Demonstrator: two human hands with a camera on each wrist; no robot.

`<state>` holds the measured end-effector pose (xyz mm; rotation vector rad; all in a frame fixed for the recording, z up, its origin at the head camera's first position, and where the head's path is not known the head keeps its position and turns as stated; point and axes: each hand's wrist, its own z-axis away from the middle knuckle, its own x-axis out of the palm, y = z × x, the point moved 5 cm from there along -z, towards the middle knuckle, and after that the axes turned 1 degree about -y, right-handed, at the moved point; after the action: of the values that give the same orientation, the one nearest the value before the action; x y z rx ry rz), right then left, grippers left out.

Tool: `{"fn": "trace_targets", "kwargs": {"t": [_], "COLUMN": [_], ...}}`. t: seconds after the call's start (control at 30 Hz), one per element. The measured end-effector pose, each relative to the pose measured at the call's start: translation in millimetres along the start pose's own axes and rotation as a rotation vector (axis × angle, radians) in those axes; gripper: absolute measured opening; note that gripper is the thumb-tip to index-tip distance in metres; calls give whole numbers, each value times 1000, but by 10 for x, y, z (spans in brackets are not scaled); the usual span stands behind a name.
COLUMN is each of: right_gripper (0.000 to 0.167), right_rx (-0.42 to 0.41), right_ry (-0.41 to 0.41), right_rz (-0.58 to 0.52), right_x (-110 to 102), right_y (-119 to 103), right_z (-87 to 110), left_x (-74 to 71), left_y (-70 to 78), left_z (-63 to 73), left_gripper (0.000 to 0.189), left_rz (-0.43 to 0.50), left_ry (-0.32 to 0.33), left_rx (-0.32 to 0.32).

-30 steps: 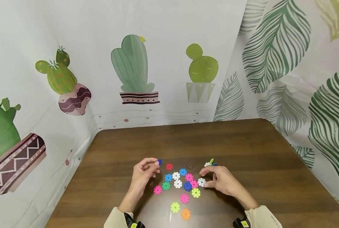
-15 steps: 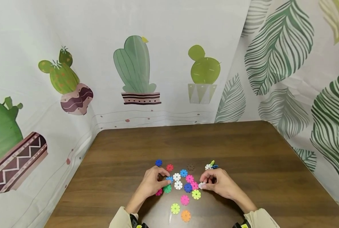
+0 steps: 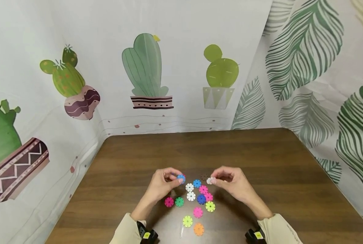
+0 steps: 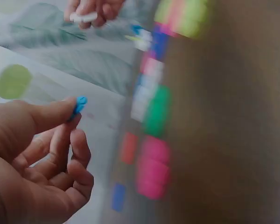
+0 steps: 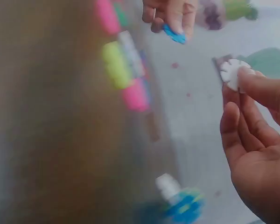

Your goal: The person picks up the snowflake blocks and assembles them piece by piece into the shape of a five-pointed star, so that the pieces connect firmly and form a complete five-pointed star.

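Note:
Between thumb and fingertips my left hand (image 3: pixel 162 184) pinches a light blue notched plastic disc (image 3: pixel 181 178); the left wrist view shows this blue disc (image 4: pixel 79 106) nearly edge-on. My right hand (image 3: pixel 234 183) pinches a white notched disc (image 3: pixel 210 180), whose slotted face shows in the right wrist view (image 5: pixel 233 73). Both hands are raised above the table, facing each other with a gap between the two discs. Below them lie loose discs, among them two white ones (image 3: pixel 190 196), a dark blue one (image 3: pixel 201 199) and a green one (image 3: pixel 179 202).
Nearer the front edge lie pink (image 3: pixel 198 212), yellow-green (image 3: pixel 187 221) and orange (image 3: pixel 199 229) discs on the brown wooden table (image 3: pixel 132 152). In the right wrist view, a joined cluster of blue, white and yellow-green discs (image 5: pixel 184 205) sits beyond the right hand. A printed cloth (image 3: pixel 181 67) hangs behind.
The left hand let go of a dark blue disc at the back left, then picked up the light blue one. The right hand took the white disc. Both hands have since lifted.

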<state>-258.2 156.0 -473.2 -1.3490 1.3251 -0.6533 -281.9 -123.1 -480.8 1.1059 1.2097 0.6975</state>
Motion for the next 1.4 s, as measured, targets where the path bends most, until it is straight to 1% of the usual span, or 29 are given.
{"fn": "trace_targets", "kwargs": {"t": [0.07,0.17,0.27,0.37,0.43,0.5,0.57,0.67,0.73,0.83,0.93,1.07,1.23,1.33,1.4], "right_gripper": [9,14,16,16,17,19,21,24,25,25,23,23,25,25,25], "right_rx": [-46,-99,-141,-208,-265,-322,-370,-462,-543,-668,-734,-750,-766,-766,-769], "right_ry": [39,91,129,164,188,208,225,242,240,214,193,185,141,113,100], "right_rz": [-5,-26,-70,-122,-147,-178,-206,-263,-297,-339,-361,-379,-394,-393,-394], "right_x": [-36,-71,-86,-104,-119,-137,-151,-163,-158,-126,-87,-69,-52,-41,-40], "right_y": [-168,-438,-712,-981,-1151,-1302,-1428,-1591,-1688,-1801,-1844,-1831,-1805,-1789,-1777], "right_z": [-100,-226,-303,-334,-332,-311,-267,-184,-135,-96,-84,-87,-115,-139,-154], "left_x": [-50,-117,-160,-181,-186,-180,-160,-109,-68,-22,6,28,49,54,63], "left_y": [205,574,937,1245,1395,1512,1604,1740,1823,1916,1942,1915,1878,1846,1823], "left_z": [-33,-57,-41,16,79,154,239,355,419,482,511,517,503,482,464], "left_gripper": [19,23,29,34,35,33,27,21,20,25,31,31,31,28,27], "left_rz": [97,194,298,433,520,580,615,618,595,562,554,550,543,574,611], "left_ry": [5,11,11,9,13,20,23,23,35,65,78,49,-2,-30,-59], "left_rx": [20,71,116,157,180,201,213,245,260,273,260,263,278,258,255]}}
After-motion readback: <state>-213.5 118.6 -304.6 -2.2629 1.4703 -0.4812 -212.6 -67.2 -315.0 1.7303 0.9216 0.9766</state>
